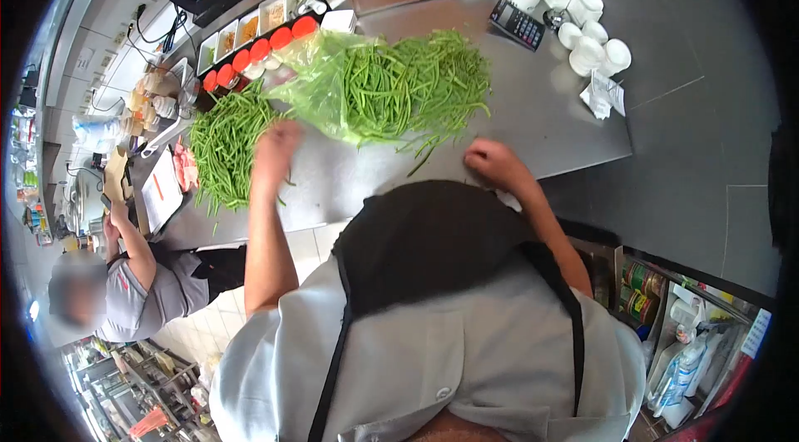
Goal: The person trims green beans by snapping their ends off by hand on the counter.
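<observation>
A large heap of green beans lies on the steel table, partly on and beside a clear greenish plastic bag. To its left is a second pile of green beans. My left hand is at the right edge of that second pile, blurred, and its fingers cannot be made out. Near the table's front edge, right of the bagged heap, my right hand has its fingers curled in; what they hold, if anything, is too small to tell.
Red-lidded jars and trays of ingredients line the back left. A calculator, white cups and crumpled paper are at the right. Another person stands at the far left.
</observation>
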### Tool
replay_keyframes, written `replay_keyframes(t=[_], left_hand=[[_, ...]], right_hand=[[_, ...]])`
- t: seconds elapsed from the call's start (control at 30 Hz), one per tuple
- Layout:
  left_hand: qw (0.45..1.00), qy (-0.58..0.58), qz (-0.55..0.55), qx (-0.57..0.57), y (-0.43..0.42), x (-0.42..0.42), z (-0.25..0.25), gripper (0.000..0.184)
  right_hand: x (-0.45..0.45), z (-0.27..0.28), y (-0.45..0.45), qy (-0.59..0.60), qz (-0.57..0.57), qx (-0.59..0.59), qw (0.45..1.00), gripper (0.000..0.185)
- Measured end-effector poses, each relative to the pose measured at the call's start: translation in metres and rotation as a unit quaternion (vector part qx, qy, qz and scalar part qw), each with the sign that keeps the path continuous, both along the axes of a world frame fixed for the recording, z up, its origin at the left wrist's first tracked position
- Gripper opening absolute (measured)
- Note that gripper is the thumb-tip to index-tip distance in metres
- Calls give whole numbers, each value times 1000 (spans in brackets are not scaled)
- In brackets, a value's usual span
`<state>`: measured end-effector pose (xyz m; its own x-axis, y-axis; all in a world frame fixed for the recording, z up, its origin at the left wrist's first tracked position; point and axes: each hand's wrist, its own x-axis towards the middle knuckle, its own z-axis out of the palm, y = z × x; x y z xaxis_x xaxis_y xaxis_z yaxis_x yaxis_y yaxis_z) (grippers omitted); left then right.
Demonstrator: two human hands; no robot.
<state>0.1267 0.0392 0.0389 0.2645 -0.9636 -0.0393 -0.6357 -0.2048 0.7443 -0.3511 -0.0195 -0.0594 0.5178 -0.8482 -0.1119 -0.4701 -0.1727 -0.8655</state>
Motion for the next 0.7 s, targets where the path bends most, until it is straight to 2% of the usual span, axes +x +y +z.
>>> replay_keyframes(t=[0.03, 0.07, 0.1, 0.13, 0.17, 0.23, 0.33, 0.43, 0.53, 0.57, 0.63, 0.67, 0.7], left_hand=[[991, 11, -79, 107, 6, -30, -4, 23], [966, 50, -211, 140, 3, -54, -26, 23], [942, 97, -243, 212, 3, -83, -43, 26], [918, 111, -307, 224, -2, -106, -62, 27], [909, 151, -266, 282, -1, -138, -63, 26], [895, 177, -343, 225, -13, -168, -98, 25], [908, 152, -379, 92, -45, -203, -80, 22], [949, 129, -281, -60, -61, -214, -52, 22], [966, 144, -212, -34, -58, -202, -27, 26], [974, 104, -199, -28, -59, -192, -27, 32], [976, -82, -157, -130, -57, -180, -24, 40], [959, -173, -135, -179, -55, -177, -24, 45], [966, -184, -94, -155, -57, -179, -24, 56]], right_hand=[[1, 3, 2, 42, 13, 26, 999, 25], [3, 8, 2, 66, 22, 31, 997, 24], [4, 15, 4, 90, 31, 40, 995, 24], [6, 19, 7, 114, 41, 51, 991, 23], [8, 20, 2, 129, 53, 39, 989, 24], [15, 16, -6, 159, 79, 22, 984, 25], [34, 10, -38, 78, 61, -12, 995, 22], [47, 25, -52, -96, -78, -26, 992, 19], [27, 34, -59, -67, -180, -66, 979, 17], [15, 22, -60, -64, -197, -93, 974, 21], [2, 3, -57, 36, -263, -172, 949, 25], [-3, -8, -53, 87, -292, -211, 929, 27], [-2, -7, -50, 133, -274, -153, 940, 34]])
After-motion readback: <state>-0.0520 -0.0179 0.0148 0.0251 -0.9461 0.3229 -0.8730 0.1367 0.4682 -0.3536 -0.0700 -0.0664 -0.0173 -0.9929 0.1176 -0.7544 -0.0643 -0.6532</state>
